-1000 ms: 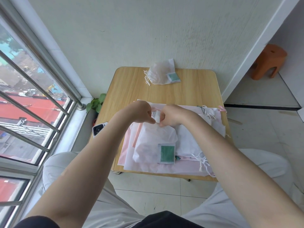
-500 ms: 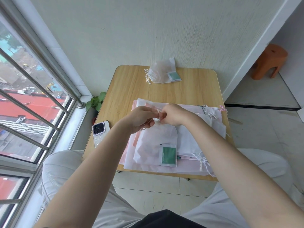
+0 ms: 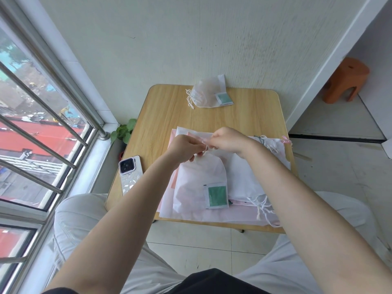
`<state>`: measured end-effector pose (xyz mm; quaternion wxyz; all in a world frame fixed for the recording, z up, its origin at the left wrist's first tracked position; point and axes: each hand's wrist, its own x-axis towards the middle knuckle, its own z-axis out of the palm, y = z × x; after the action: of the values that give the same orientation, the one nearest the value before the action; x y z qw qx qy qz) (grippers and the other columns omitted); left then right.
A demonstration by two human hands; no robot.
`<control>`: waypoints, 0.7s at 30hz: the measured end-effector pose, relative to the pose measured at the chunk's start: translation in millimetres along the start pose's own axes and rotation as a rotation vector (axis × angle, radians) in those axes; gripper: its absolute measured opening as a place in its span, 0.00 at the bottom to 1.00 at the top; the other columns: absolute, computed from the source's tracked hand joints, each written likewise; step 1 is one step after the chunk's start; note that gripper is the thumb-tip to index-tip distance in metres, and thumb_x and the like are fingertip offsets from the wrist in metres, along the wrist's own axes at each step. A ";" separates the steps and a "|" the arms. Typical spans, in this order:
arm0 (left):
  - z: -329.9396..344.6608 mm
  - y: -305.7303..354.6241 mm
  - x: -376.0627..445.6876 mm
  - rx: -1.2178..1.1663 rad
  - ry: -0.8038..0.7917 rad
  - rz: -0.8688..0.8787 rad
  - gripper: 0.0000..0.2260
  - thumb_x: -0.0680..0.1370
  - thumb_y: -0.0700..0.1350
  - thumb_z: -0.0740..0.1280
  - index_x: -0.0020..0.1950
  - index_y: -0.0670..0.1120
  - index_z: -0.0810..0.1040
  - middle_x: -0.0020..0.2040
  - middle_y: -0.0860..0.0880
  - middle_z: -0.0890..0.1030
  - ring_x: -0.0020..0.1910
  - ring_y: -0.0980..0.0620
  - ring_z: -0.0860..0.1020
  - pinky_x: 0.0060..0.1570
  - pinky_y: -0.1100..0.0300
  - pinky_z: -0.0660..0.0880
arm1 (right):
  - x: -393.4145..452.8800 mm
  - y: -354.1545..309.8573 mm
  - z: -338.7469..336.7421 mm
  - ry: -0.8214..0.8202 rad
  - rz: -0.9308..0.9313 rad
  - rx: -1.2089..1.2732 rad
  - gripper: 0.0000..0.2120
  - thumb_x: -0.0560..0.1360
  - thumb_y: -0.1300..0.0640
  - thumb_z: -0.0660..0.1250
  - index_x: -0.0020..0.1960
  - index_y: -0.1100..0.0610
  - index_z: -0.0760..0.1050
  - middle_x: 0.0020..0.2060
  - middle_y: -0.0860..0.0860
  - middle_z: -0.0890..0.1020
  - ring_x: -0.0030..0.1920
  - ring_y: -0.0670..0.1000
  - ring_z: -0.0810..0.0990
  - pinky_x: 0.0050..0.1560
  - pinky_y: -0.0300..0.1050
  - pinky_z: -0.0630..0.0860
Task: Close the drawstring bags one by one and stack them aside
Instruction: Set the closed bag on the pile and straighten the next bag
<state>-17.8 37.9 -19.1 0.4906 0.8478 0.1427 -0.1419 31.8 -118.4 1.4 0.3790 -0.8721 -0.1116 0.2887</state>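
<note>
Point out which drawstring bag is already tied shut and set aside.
The translucent bag at the table's far edge by the wall, its white cord knotted, apart from the pile under both hands.

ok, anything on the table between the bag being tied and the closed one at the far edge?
Nothing visible. Both hands, left hand and right hand, pinch the bag cord; bare table lies between it and the closed bag.

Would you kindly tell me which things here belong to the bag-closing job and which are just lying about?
Job:
- white bag with its drawstring, pinched by left hand and right hand
- pile of open bags
- closed bag set aside

Lying about:
- phone
- plant
- orange stool
</note>
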 end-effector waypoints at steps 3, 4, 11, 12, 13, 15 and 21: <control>-1.3 3.5 -0.8 0.020 -0.083 0.021 0.10 0.75 0.45 0.69 0.43 0.39 0.83 0.31 0.53 0.77 0.26 0.58 0.68 0.23 0.71 0.63 | 1.9 1.6 -4.5 0.060 -0.007 0.179 0.13 0.77 0.50 0.66 0.39 0.58 0.78 0.36 0.50 0.79 0.39 0.48 0.75 0.46 0.43 0.70; -1.3 4.3 -1.5 0.032 -0.123 0.039 0.10 0.75 0.46 0.69 0.42 0.38 0.82 0.31 0.53 0.75 0.26 0.58 0.68 0.24 0.71 0.63 | 2.5 1.3 -5.0 0.072 -0.007 0.213 0.13 0.77 0.51 0.66 0.38 0.57 0.78 0.36 0.49 0.80 0.39 0.48 0.76 0.46 0.43 0.70; -3.4 0.0 -0.9 -0.127 -0.178 0.038 0.09 0.79 0.43 0.65 0.46 0.43 0.84 0.36 0.50 0.78 0.28 0.53 0.68 0.27 0.65 0.60 | 0.4 2.4 4.2 0.182 -0.196 0.556 0.12 0.76 0.59 0.69 0.59 0.50 0.79 0.53 0.50 0.82 0.50 0.45 0.79 0.49 0.39 0.75; -5.5 -0.3 -0.4 -0.161 -0.196 0.010 0.10 0.80 0.43 0.64 0.48 0.42 0.84 0.37 0.49 0.79 0.28 0.53 0.68 0.28 0.64 0.60 | 0.4 5.0 6.1 0.190 -0.194 0.518 0.13 0.75 0.62 0.69 0.58 0.52 0.79 0.53 0.50 0.82 0.50 0.45 0.80 0.50 0.40 0.76; -7.7 1.1 -0.6 -0.185 -0.212 -0.010 0.10 0.79 0.44 0.64 0.50 0.42 0.84 0.38 0.49 0.79 0.28 0.54 0.69 0.29 0.64 0.60 | -1.2 6.6 7.7 0.185 -0.185 0.472 0.11 0.75 0.64 0.69 0.56 0.54 0.81 0.50 0.51 0.83 0.48 0.46 0.80 0.51 0.42 0.77; -11.8 3.5 -0.7 -0.220 -0.228 -0.026 0.10 0.79 0.43 0.64 0.50 0.40 0.83 0.39 0.48 0.80 0.28 0.54 0.70 0.29 0.63 0.61 | -4.2 9.0 11.2 0.144 -0.160 0.409 0.08 0.73 0.66 0.70 0.50 0.57 0.83 0.43 0.51 0.85 0.43 0.46 0.81 0.52 0.44 0.79; -17.7 2.7 2.7 -0.317 -0.242 -0.067 0.11 0.79 0.40 0.59 0.46 0.40 0.81 0.39 0.46 0.81 0.28 0.53 0.70 0.28 0.61 0.59 | -6.8 6.1 16.1 0.174 -0.237 0.277 0.05 0.71 0.61 0.75 0.40 0.53 0.82 0.35 0.48 0.84 0.40 0.48 0.83 0.49 0.43 0.81</control>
<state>-12.5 52.3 -9.5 0.6265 0.7316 0.1312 -0.2348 16.7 -115.8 -9.0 0.5350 -0.8140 -0.1392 0.1781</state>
